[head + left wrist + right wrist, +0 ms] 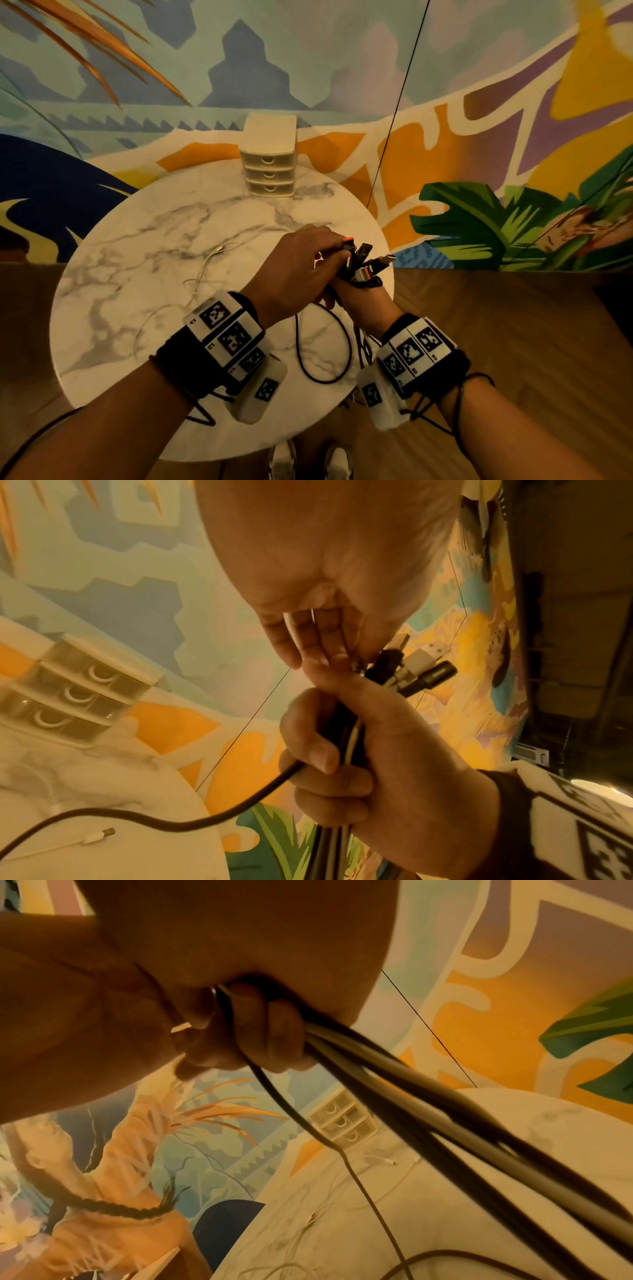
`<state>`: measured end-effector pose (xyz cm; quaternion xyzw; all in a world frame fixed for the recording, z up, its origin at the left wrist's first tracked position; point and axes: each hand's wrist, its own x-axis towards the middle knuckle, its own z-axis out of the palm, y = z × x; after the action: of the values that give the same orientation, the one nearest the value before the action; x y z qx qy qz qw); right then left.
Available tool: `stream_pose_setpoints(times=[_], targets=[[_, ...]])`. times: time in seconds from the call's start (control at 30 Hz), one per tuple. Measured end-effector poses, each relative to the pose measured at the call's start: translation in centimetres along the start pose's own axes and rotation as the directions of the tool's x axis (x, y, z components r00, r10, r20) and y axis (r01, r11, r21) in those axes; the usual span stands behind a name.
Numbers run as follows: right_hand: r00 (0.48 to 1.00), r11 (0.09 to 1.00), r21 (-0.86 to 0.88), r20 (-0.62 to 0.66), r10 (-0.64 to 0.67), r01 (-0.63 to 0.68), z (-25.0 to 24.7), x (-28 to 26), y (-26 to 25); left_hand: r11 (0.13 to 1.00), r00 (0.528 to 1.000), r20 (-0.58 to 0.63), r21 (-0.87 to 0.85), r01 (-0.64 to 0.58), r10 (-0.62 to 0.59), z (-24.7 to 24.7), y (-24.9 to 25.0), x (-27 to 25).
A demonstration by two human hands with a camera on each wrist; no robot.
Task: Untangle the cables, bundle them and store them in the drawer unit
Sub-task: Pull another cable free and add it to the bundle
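The right hand [368,301] is gripping a bunch of black and white cables [346,739] in its fist above the right edge of the round marble table [137,274], USB plugs [368,260] sticking out on top. The left hand [298,267] is reaching across, fingers [308,639] curled over the plug ends. A thin white cable [205,267] is lying loose on the table, and the three-drawer unit [269,161] is standing shut at the far edge
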<state>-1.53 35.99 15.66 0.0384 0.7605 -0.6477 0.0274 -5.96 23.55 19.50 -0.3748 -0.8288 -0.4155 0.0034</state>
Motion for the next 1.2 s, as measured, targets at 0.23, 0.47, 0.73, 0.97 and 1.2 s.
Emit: stream_pose_setpoints(times=[0.23,0.47,0.73,0.97,1.2], targets=[[0.989,0.999,-0.029,-0.149,0.014,-0.019,-1.6,0.6,0.6,0.937,0.95,-0.171,-0.285,0.205,-0.26,1.4,-4.8,0.1],[0.97,0.907,0.421,-0.226,0.095,0.009,-3.7,-0.8,-0.2,0.745,0.698,0.281,0.376,0.551,-0.658,8.0,-16.2,-6.0],[0.963,0.847,0.531,-0.221,0.157,-0.017,-5.1,-2.0,0.3,0.622,0.58,0.44,-0.059,0.781,-0.686,12.3,-15.7,-3.9],[0.856,0.927,0.364,-0.445,0.263,-0.096,-7.6,-2.8,1.8,0.481,0.429,0.319,0.106,0.87,-0.845,9.3,-19.0,-5.9],[0.942,0.965,-0.086,-0.256,0.218,-0.246,-3.8,-2.5,2.5,0.77,0.878,0.029,0.495,0.403,-0.479,4.4,-6.6,1.1]])
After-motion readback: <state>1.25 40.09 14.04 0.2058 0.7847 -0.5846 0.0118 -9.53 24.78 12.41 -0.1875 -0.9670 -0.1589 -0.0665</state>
